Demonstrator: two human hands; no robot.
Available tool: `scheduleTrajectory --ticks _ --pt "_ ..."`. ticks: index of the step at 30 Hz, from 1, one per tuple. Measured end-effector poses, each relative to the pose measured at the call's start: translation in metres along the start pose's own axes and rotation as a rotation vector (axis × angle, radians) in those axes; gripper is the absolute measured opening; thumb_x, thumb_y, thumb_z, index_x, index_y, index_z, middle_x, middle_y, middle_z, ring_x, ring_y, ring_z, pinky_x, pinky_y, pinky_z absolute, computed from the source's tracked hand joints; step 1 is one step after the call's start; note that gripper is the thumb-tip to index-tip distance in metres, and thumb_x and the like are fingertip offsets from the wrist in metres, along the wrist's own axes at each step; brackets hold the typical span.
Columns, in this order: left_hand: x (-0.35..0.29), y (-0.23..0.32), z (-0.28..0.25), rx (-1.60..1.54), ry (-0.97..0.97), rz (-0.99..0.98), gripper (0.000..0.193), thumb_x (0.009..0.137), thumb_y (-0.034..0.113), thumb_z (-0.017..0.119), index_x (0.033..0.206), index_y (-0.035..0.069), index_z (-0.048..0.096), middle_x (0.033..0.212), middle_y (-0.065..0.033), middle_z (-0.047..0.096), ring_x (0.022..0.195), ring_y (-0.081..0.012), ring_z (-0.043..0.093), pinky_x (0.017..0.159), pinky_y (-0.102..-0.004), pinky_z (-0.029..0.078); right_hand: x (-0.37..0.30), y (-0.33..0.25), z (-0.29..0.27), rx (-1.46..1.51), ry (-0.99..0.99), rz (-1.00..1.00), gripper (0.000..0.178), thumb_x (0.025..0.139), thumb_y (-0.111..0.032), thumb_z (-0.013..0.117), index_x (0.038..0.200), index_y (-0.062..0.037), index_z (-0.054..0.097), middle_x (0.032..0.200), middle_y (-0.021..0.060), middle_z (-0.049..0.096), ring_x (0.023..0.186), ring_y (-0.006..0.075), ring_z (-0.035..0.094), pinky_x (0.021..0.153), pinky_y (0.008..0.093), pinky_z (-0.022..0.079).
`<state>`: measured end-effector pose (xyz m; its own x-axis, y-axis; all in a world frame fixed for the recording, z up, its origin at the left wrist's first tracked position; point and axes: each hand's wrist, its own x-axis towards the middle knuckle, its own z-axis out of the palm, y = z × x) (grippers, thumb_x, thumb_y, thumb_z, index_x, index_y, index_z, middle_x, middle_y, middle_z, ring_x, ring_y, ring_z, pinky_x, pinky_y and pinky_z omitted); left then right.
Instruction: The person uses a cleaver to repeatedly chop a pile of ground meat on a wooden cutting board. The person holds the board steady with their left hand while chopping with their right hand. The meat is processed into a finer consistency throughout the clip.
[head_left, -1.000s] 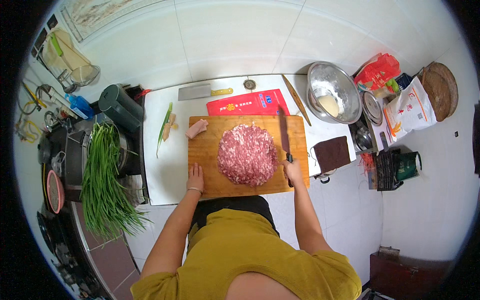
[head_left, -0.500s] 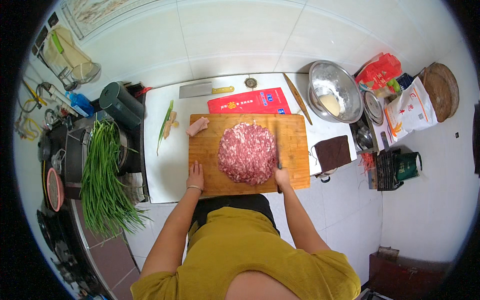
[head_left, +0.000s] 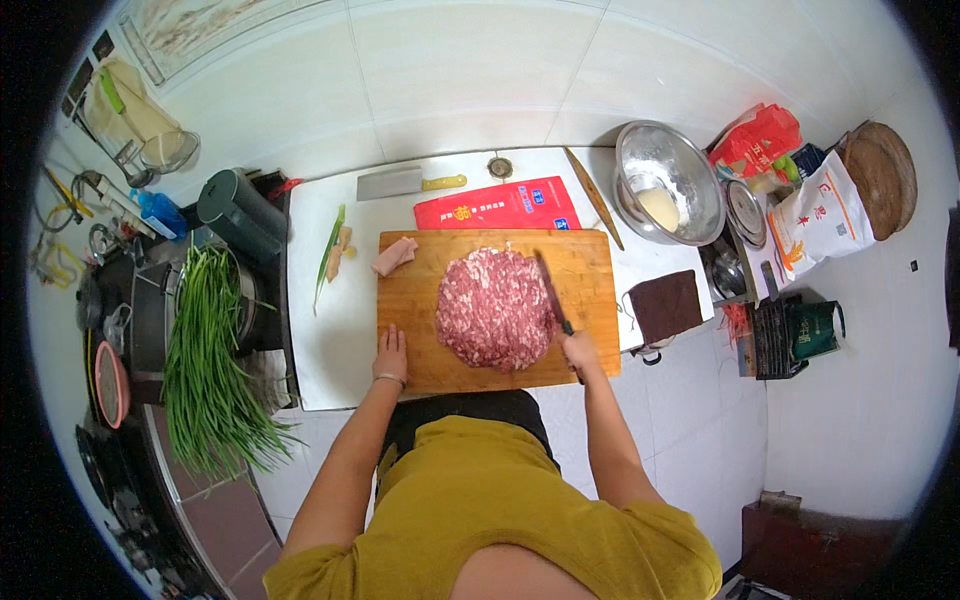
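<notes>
A round, flattened mound of minced meat (head_left: 495, 308) covers the middle of a wooden cutting board (head_left: 420, 375). My right hand (head_left: 578, 352) is closed around the handle of a knife (head_left: 552, 290), whose blade runs along the right edge of the meat. At the board's lower left, my left hand (head_left: 391, 352) lies flat with its fingers stretched out, holding nothing. A pale pink piece of meat (head_left: 395, 256) sits on the board's upper left corner.
Behind the board lie a cleaver (head_left: 410, 183), a red packet (head_left: 495, 205) and a wooden stick (head_left: 594, 198). Ginger (head_left: 340, 250) and a green onion (head_left: 328, 260) are left of it. A metal bowl (head_left: 640, 150) holds dough (head_left: 660, 208). Long green chives (head_left: 205, 370) hang at far left.
The knife has turned from nearly upright in view to slanting, its tip now leaning left over the meat's edge. My right hand has shifted slightly right; my left hand stays in place.
</notes>
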<state>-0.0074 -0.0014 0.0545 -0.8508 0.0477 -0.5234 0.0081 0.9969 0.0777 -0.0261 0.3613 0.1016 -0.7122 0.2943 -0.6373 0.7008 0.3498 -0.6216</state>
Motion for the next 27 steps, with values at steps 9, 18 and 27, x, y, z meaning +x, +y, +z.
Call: scheduleTrajectory --ticks 9,18,27 --pt "0.017 -0.012 0.041 0.081 0.173 0.047 0.055 0.078 0.005 0.041 0.129 0.005 0.021 0.138 -0.0093 0.008 0.124 -0.0272 0.017 0.097 -0.0307 0.03 0.067 0.081 0.035 0.027 0.08 -0.041 0.024 0.072 -0.014 0.049 0.051 -0.0102 0.037 0.041 -0.0011 0.033 0.03 0.011 0.032 0.029 0.0267 0.024" --pt "0.026 -0.017 0.054 0.094 0.194 0.07 0.077 0.067 0.016 0.061 0.13 0.005 0.018 0.138 -0.0119 0.007 0.124 -0.0287 0.017 0.099 -0.0304 0.026 0.02 0.036 0.029 0.379 0.163 -0.008 0.027 0.069 -0.024 0.053 0.054 -0.0047 0.042 0.041 0.0029 0.036 0.03 0.0161 0.034 0.03 0.0312 0.027" --pt "0.022 -0.016 0.052 0.074 0.186 0.056 0.096 0.056 0.018 0.073 0.131 0.006 0.015 0.138 -0.0102 0.006 0.124 -0.0276 0.017 0.098 -0.0305 0.029 -0.014 0.001 0.011 0.55 0.128 -0.106 0.022 0.069 -0.016 0.052 0.054 -0.0096 0.037 0.041 -0.0012 0.032 0.029 0.0121 0.029 0.029 0.0269 0.025"
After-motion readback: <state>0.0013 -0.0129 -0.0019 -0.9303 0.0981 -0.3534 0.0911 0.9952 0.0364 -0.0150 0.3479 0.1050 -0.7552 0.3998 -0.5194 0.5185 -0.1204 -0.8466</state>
